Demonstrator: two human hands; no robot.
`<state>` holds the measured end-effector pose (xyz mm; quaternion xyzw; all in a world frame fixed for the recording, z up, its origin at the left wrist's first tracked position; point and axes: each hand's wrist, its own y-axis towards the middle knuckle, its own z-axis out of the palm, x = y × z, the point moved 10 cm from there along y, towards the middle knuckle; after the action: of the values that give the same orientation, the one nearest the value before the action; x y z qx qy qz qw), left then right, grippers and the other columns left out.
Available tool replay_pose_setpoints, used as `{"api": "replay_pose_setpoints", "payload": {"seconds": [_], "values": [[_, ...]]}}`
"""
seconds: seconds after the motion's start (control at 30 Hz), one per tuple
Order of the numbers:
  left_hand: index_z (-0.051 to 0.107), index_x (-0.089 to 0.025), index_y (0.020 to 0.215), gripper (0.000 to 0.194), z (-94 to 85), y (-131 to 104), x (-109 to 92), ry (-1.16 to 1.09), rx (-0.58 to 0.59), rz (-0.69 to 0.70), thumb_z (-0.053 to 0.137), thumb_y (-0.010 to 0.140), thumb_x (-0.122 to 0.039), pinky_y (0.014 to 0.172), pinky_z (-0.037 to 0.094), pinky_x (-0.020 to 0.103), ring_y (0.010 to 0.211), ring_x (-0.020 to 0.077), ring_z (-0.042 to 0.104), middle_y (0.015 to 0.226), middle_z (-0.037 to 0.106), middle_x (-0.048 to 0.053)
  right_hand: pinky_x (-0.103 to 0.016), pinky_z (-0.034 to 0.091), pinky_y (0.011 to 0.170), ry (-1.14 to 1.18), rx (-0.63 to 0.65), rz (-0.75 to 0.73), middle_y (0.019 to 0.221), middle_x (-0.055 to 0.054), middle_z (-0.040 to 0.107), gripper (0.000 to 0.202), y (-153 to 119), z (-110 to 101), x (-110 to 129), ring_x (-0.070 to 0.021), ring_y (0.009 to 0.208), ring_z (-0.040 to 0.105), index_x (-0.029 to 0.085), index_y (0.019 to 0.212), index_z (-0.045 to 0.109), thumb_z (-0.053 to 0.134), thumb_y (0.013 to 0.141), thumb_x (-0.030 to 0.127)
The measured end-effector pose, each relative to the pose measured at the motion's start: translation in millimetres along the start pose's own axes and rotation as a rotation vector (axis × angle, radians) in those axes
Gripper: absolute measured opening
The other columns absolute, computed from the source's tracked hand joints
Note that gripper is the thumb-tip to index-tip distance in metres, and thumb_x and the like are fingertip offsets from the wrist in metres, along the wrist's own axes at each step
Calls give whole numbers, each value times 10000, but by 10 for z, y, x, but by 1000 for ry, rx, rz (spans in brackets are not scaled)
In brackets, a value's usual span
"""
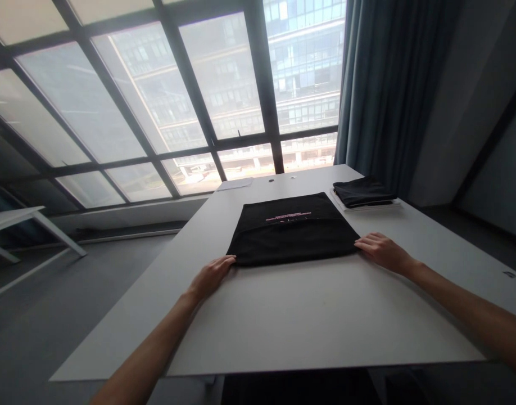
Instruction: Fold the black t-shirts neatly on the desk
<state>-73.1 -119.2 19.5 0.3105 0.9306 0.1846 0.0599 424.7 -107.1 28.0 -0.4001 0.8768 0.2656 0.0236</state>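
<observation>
Bare forearms (145,343) end in left hand (211,277) and right hand (384,251) pinching black cloth (295,243) at its near corners, folding seemingly part done, pink lettering (289,216) uncovered beyond the grip.

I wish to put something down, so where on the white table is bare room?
The white table is bare between the black cloth and near edge, and between the right hand and folded black fabric. Crowded: the cloth's near corners, held by the left hand and right hand.
</observation>
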Motion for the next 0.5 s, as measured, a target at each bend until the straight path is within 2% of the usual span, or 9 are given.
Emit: {"api": "replay_pose_setpoints", "payload": {"seconds": [0.13,0.27,0.5], "values": [[645,-211,1162,279,-69,28,-82,78,-17,66,442,990,-126,952,526,403,1072,235,664,1210,691,92,-383,496,892,-5,-36,3,1035,-94,748,252,-19,-39,-10,-247,960,686,158,1075,711,552,910,52],[683,-222,1055,297,-175,-35,-218,140,-26,125,453,956,-62,944,517,395,1075,235,642,1231,675,80,-375,501,871,24,-58,18,1008,-94,743,238,-82,-116,-2,-243,940,688,166,1082,701,543,931,72],[685,-198,1089,321,-463,-362,-570,134,-98,195,447,955,-31,926,526,386,1035,214,647,1234,677,96,-387,517,868,105,-88,-2,1038,-88,740,250,-347,-385,174,-234,943,686,178,1142,690,540,955,108]]}}
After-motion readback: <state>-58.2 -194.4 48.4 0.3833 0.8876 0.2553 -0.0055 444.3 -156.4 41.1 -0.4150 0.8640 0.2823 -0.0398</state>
